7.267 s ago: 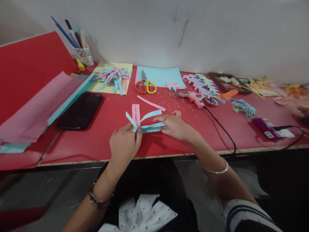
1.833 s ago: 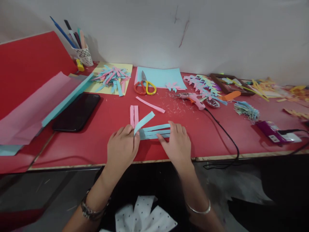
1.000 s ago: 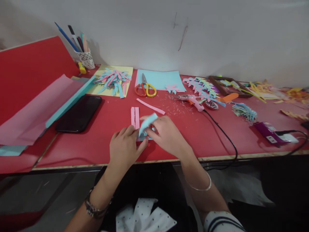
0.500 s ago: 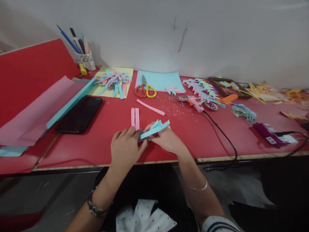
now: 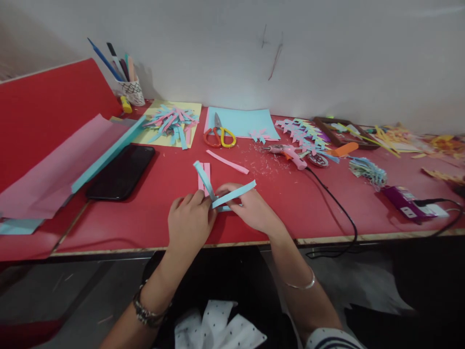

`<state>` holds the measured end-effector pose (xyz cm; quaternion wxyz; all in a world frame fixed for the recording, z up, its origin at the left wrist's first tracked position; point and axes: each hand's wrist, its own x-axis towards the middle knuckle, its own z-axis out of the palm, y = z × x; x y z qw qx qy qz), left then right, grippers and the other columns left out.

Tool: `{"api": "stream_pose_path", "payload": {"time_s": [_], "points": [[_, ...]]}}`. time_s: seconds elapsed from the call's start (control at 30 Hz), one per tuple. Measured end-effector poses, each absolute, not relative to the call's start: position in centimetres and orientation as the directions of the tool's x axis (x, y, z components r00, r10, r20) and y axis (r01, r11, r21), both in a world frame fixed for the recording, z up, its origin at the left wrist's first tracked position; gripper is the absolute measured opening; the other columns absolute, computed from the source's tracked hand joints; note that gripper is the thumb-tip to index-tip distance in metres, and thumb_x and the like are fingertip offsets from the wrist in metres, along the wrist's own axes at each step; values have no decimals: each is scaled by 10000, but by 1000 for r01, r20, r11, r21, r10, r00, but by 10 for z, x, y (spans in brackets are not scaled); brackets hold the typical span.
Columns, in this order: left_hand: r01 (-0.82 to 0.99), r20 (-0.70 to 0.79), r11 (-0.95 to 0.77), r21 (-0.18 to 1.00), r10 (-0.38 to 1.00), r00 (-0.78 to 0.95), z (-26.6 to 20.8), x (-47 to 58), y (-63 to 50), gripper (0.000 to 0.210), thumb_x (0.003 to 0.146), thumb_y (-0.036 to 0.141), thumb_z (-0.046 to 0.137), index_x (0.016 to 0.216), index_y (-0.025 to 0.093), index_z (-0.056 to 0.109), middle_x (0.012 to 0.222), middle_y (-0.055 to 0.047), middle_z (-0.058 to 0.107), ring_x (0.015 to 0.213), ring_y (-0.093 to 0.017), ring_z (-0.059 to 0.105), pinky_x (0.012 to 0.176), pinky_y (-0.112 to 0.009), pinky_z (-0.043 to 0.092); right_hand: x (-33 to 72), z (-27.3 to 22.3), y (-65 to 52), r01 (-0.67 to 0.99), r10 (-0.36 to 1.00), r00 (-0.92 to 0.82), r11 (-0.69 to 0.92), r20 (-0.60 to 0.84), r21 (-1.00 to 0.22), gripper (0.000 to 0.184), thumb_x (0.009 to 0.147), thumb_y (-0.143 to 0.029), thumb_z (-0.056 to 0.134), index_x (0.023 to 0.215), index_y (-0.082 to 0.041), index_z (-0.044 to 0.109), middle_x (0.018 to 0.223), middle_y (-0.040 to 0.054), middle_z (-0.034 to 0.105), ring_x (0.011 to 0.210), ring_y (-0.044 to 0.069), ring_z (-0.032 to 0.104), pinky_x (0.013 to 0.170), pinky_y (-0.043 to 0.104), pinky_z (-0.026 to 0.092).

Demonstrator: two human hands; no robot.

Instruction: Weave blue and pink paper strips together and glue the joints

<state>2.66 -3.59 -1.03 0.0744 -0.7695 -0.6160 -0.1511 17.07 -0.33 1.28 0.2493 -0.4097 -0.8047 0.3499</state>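
Observation:
Above the front of the red table, light-blue paper strips (image 5: 234, 194) fan out from the fingertips of my left hand (image 5: 189, 218), which is closed on their lower ends. One strip points up and away, another reaches to the right across my right hand (image 5: 250, 207). That hand has its fingers curled, with thumb and fingers around a low blue strip; its fingertips are partly hidden. Just beyond my left knuckles lie two pink paper strips (image 5: 207, 173) side by side, partly covered by a blue one. A single pink strip (image 5: 227, 162) lies farther off.
Scissors (image 5: 219, 133) rest on blue sheets (image 5: 250, 121), left of a pink glue gun (image 5: 288, 153) whose cord trails over the front edge. On the left are a black phone (image 5: 121, 173), pink paper (image 5: 65, 167) and a pen cup (image 5: 132, 91). Cut strips (image 5: 172, 121) pile on yellow paper.
The bunched blue strips have spread apart: one has swung left and now points up and away over the pink pair. Both hands stay in nearly the same place.

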Motion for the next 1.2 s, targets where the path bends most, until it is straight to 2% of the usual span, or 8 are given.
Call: {"api": "stream_pose_path", "payload": {"time_s": [0.07, 0.13, 0.23, 0.47, 0.7, 0.93, 1.1, 1.2], "points": [[972, 318, -224, 69, 929, 191, -10, 27, -36, 239, 781, 210, 431, 862, 180, 654, 807, -77, 635, 757, -234, 596, 673, -362, 402, 173, 13, -3, 558, 832, -542, 465, 123, -687, 243, 814, -88, 404, 967, -185, 566, 1014, 45, 607, 951, 139, 544, 838, 292, 410], [973, 326, -221, 71, 927, 186, -11, 26, -36, 250, 786, 206, 427, 893, 188, 652, 793, -69, 632, 753, -229, 598, 671, -358, 402, 176, 13, -2, 665, 840, -527, 499, 124, -556, 205, 813, -115, 448, 965, -173, 573, 1026, 63, 597, 972, 162, 523, 849, 313, 387], [971, 337, -227, 82, 923, 187, -11, 26, -36, 262, 790, 207, 425, 920, 188, 652, 796, -68, 632, 752, -224, 599, 677, -353, 402, 181, 12, -1, 800, 877, -469, 472, 104, -371, 199, 787, -119, 506, 967, -170, 576, 1031, 75, 585, 979, 193, 508, 844, 346, 345], [975, 328, -204, 82, 930, 167, -11, 27, -36, 273, 791, 197, 421, 933, 189, 654, 790, -62, 632, 756, -217, 597, 676, -340, 395, 184, 20, 2, 860, 891, -452, 446, 37, -248, 190, 820, -77, 434, 821, -179, 594, 903, 40, 623, 910, 186, 543, 834, 381, 191], [978, 328, -196, 77, 931, 161, -11, 28, -36, 234, 784, 255, 438, 809, 181, 658, 787, -65, 638, 756, -217, 596, 662, -330, 391, 182, 36, 10, 794, 842, -535, 530, 71, -297, 243, 848, -120, 392, 775, -185, 615, 850, 24, 636, 815, 155, 545, 793, 351, 181], [980, 380, -178, 93, 916, 130, -10, 30, -33, 251, 774, 290, 436, 767, 158, 650, 705, -63, 640, 698, -215, 606, 610, -315, 387, 166, 40, 14, 642, 746, -652, 639, 136, -424, 213, 797, -93, 480, 850, -214, 647, 920, 2, 655, 893, 140, 537, 883, 357, 135], [988, 374, -94, 125, 926, 41, -6, 35, -29, 322, 750, 356, 432, 628, 139, 636, 589, -96, 627, 617, -234, 600, 583, -327, 388, 161, 36, 16, 613, 705, -696, 683, 136, -397, 235, 802, -77, 461, 831, -212, 651, 858, -3, 655, 843, 132, 551, 898, 374, 124], [990, 357, -64, 128, 934, 14, -6, 36, -27, 334, 749, 356, 418, 637, 128, 636, 571, -105, 625, 602, -241, 599, 576, -330, 385, 162, 35, 16, 604, 694, -706, 693, 141, -394, 219, 821, -106, 461, 829, -215, 651, 882, -5, 654, 852, 130, 553, 909, 376, 116]]}}
